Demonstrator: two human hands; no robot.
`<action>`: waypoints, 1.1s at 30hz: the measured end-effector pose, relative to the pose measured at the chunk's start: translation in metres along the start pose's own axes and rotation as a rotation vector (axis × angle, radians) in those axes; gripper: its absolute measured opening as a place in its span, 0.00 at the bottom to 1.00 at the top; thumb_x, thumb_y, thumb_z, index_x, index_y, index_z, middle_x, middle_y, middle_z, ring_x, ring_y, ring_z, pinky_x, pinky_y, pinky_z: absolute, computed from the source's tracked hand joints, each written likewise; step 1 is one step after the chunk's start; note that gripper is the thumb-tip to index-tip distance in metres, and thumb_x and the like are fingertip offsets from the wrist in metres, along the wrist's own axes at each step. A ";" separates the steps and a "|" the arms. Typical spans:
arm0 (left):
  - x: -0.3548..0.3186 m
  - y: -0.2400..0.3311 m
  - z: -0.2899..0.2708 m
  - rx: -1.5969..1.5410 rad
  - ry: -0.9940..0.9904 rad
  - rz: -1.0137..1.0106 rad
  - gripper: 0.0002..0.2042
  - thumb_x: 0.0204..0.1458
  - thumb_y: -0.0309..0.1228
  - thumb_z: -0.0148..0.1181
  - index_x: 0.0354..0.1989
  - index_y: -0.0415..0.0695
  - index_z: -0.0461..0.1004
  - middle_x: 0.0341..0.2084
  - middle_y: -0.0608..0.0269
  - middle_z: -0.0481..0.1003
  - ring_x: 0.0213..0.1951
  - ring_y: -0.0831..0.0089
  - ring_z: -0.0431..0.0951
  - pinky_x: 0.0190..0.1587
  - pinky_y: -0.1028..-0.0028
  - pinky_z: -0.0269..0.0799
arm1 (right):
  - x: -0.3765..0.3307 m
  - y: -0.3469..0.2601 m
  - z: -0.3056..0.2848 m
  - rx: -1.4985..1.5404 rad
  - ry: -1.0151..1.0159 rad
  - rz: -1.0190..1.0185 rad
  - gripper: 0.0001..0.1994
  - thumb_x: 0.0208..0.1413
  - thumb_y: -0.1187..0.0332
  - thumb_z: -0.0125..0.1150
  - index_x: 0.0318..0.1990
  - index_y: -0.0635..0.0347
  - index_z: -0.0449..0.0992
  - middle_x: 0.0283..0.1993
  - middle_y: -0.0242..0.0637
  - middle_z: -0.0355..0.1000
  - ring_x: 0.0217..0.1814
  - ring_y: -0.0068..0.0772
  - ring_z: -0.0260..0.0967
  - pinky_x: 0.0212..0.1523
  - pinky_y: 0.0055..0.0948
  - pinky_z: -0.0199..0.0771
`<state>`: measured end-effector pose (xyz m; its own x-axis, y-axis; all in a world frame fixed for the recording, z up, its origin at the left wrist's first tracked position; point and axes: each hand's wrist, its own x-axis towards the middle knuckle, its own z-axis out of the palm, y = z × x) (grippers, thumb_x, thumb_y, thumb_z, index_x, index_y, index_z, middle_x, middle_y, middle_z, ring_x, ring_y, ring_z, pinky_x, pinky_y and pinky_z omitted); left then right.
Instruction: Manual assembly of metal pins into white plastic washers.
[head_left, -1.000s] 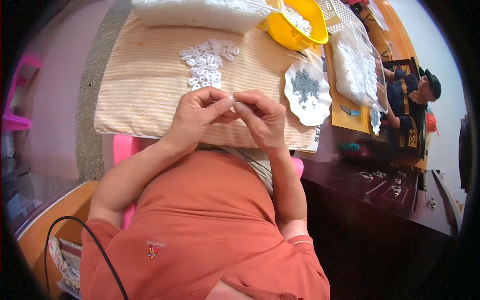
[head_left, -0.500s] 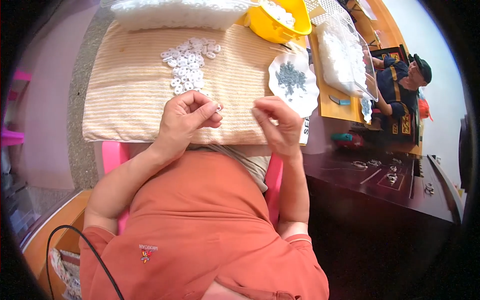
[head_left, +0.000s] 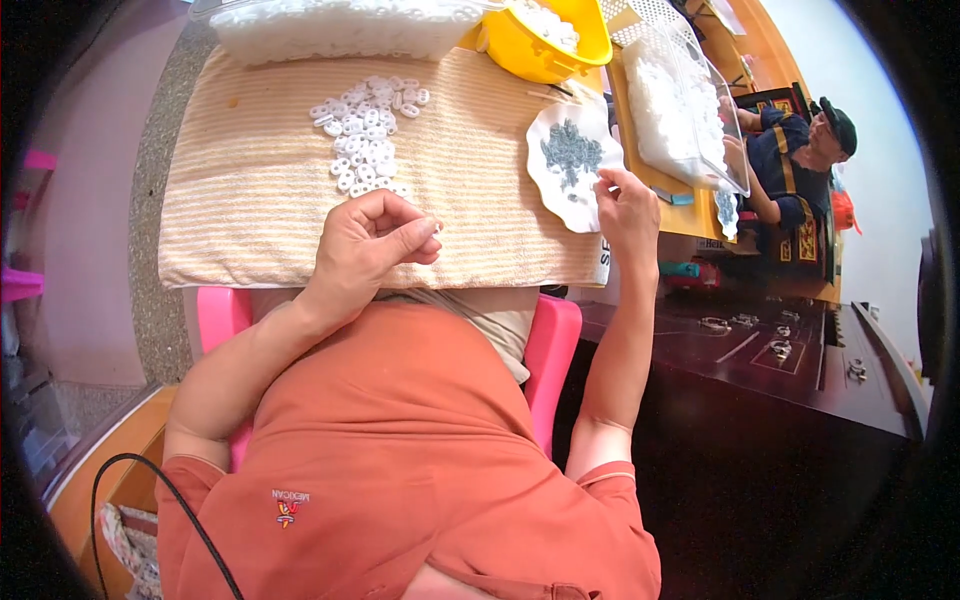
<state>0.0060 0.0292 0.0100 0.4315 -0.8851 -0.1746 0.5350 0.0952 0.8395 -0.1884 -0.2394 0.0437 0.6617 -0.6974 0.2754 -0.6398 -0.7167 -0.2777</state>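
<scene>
A person in an orange shirt worked at a counter (head_left: 700, 215) covered with a striped beige towel (head_left: 250, 200). The left hand (head_left: 375, 245), curled at the towel's near edge, pinched what looked like a small white ring between thumb and fingertips. The right hand (head_left: 625, 205) reached just off the towel's right edge to a white plate (head_left: 560, 190) holding small grey metal pieces (head_left: 570, 150), fingers bent over its rim; whether it had gripped one could not be told. A pile of white rings (head_left: 365, 135) lay at the towel's far middle. The step appeared to be fetching a grey piece, which would next need bringing to the left hand's ring.
</scene>
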 end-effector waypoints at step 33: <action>-0.001 -0.003 0.001 0.013 -0.041 -0.026 0.05 0.55 0.26 0.60 0.33 0.38 0.73 0.27 0.63 0.77 0.29 0.79 0.78 0.36 0.78 0.77 | 0.016 0.002 0.008 -0.099 -0.184 0.030 0.11 0.42 0.69 0.61 0.34 0.63 0.80 0.27 0.44 0.76 0.31 0.37 0.76 0.36 0.32 0.74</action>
<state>0.0033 0.0298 0.0081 0.3872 -0.9051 -0.1756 0.5358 0.0659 0.8418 -0.1760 -0.2521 0.0406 0.6961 -0.7118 0.0932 -0.6895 -0.6991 -0.1891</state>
